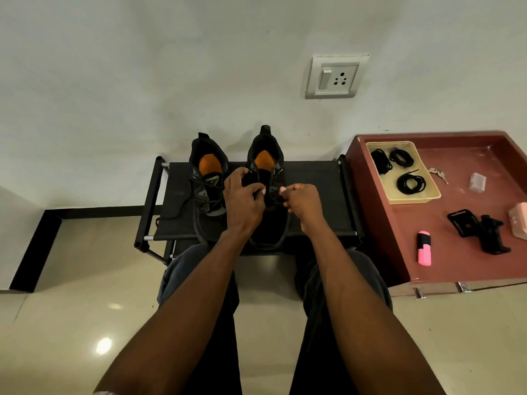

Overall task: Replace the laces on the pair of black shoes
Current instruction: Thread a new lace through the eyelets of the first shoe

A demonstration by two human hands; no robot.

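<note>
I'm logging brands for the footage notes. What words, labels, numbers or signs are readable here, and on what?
None can be read.
Left shoe: small pale marks by the eyelets, too blurred to read.
Right shoe: a small mark beside the tongue, too blurred.
Pink marker: no print can be made out.
Wall socket: no lettering shows.
</note>
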